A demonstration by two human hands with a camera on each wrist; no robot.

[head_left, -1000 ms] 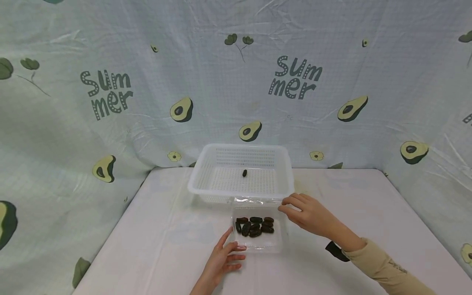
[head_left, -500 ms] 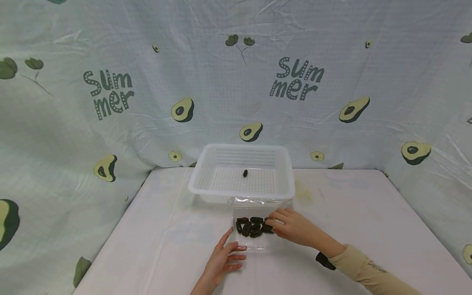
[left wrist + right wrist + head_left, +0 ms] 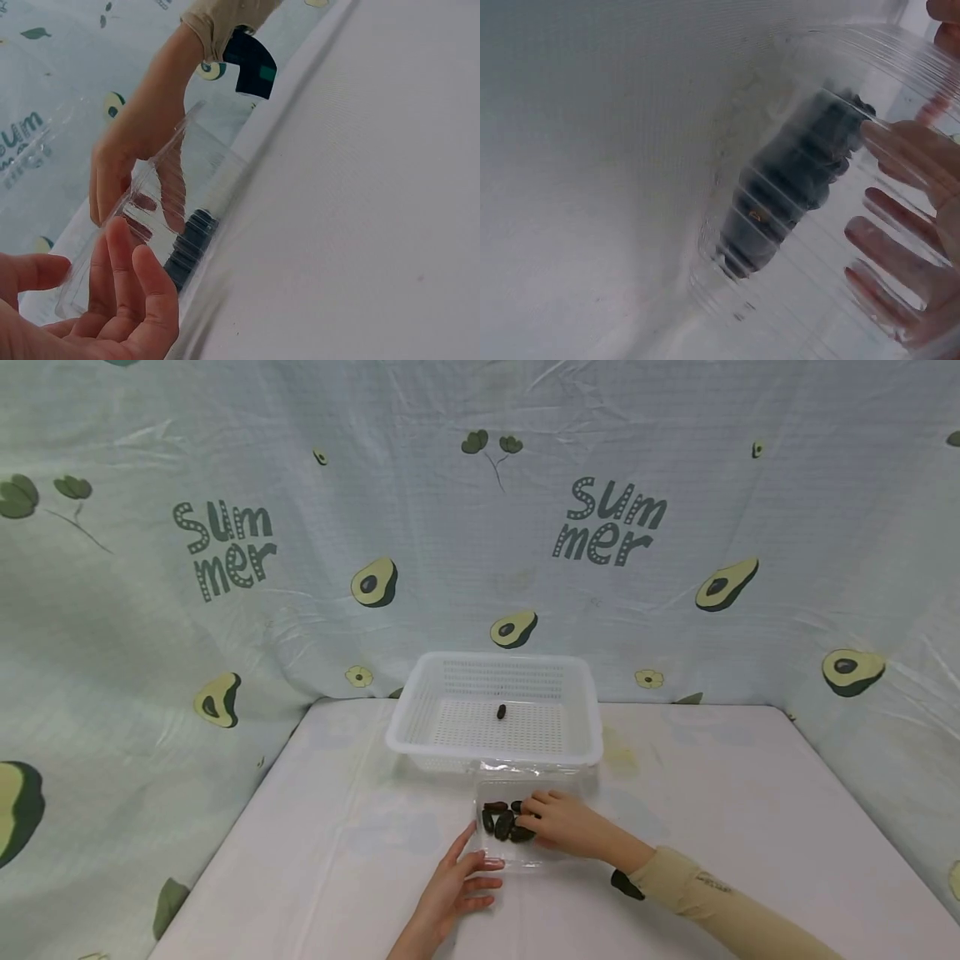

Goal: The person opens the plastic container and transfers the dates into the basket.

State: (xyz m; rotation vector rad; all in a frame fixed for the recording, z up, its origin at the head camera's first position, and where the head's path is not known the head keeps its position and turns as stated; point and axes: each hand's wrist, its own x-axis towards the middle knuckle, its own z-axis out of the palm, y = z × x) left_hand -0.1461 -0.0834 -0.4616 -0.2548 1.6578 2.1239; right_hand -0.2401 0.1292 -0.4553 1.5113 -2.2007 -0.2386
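Observation:
Several dark, wrinkled dates [image 3: 504,825] lie together in a clear plastic box [image 3: 528,864] with its lid folded back. My right hand [image 3: 570,827] reaches into the box from the right, over the dates. Through the clear wall in the right wrist view, its fingertips are right at the dates [image 3: 787,176], with the fingers apart and loosely extended. My left hand [image 3: 450,889] lies at the box's near left corner, its fingers spread along the wall. In the left wrist view, the left fingers [image 3: 154,277] are slightly bent and overlap the plastic.
Behind the box stands a white perforated basket [image 3: 495,752], holding a single date [image 3: 502,712]. The box's lid lies close to the basket's front. A black piece [image 3: 627,885] hangs at the right cuff. The white-covered table [image 3: 720,793] meets a printed backdrop.
From the box's right edge, my right hand has moved left over the dates, covering some of them in the head view. My left hand stays at the near corner.

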